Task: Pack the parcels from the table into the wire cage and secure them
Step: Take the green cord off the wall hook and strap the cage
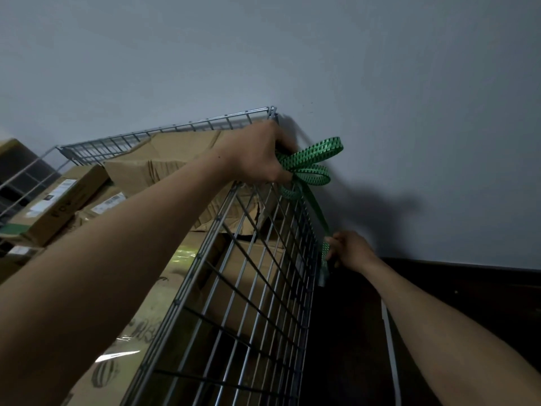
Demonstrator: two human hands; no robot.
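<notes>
The wire cage [251, 288] fills the lower middle, its grey mesh side running up to a far corner by the wall. Brown cardboard parcels [181, 159] are stacked inside it. A green patterned strap [316, 159] hangs in loops at the cage's top right rim. My left hand [260, 153] grips the bunched loops there, reaching across the cage top. One length of strap runs down the outside of the mesh to my right hand [349, 250], which pinches its lower end beside the cage.
A grey wall [292, 54] stands close behind the cage. Dark floor [439, 288] lies to the right, with a pale strip [390, 347] along it. More boxes with white labels [63, 200] lie at the left inside the cage.
</notes>
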